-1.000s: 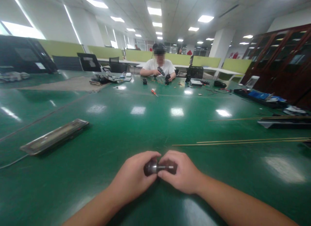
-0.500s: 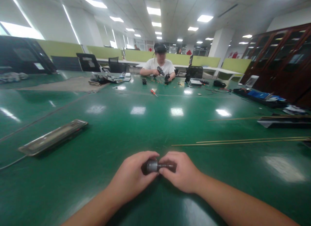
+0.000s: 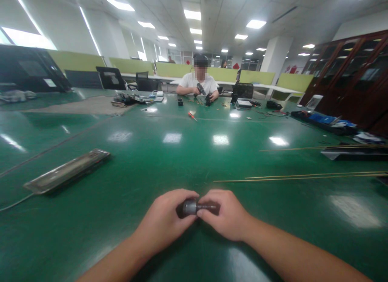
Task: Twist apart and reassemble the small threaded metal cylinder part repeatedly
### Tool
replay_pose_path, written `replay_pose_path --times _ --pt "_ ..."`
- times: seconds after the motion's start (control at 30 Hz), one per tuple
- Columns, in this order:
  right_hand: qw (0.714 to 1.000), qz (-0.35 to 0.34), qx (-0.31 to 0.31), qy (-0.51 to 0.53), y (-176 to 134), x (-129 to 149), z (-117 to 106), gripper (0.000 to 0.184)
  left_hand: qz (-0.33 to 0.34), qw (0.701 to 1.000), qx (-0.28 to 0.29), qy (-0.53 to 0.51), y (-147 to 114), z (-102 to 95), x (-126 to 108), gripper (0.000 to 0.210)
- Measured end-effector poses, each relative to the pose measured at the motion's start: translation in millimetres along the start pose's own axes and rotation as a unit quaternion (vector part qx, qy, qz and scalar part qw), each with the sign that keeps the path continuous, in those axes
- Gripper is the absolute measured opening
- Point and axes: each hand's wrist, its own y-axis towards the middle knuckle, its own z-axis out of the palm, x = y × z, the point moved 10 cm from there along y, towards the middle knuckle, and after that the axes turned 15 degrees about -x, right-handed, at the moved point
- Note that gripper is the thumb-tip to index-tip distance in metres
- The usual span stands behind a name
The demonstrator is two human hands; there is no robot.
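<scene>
Low over the green table [image 3: 151,160], a small metal part [image 3: 190,207] lies between both hands. It has a wide silver-grey cylinder on the left and a thinner dark ridged shaft toward the right; I cannot tell its exact kind. My left hand [image 3: 169,211] is closed round the wide end, thumb below and fingers above. With thumb and fingers pinched, my right hand [image 3: 226,215] grips the shaft side. The part's far ends are partly hidden by the palms and fingers.
A long power strip [image 3: 68,170] with a cable lies left. Thin brass-coloured rods [image 3: 291,177] reach in from the right, near a dark tray [image 3: 351,151]. Farther off is an orange screwdriver [image 3: 192,116]. Across the table a person [image 3: 198,81] holds a drill-like tool [image 3: 200,88].
Almost nothing differs. Both hands keep the same grip on the metal part, and the view has shifted very slightly.
</scene>
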Motion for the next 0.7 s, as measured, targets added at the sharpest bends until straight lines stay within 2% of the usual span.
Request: replay_pose_path --times 0.27,0.7 --pt "1.000 0.007 -0.009 -0.004 0.7 -1.0 -2.1 0.008 0.005 1.000 -0.012 0.005 0.9 -4.8 -1.6 0.029" --pt "1.000 0.007 -0.012 -0.004 1.6 0.1 -4.1 0.008 -0.004 1.000 -0.001 0.008 1.7 -5.1 -1.6 0.027"
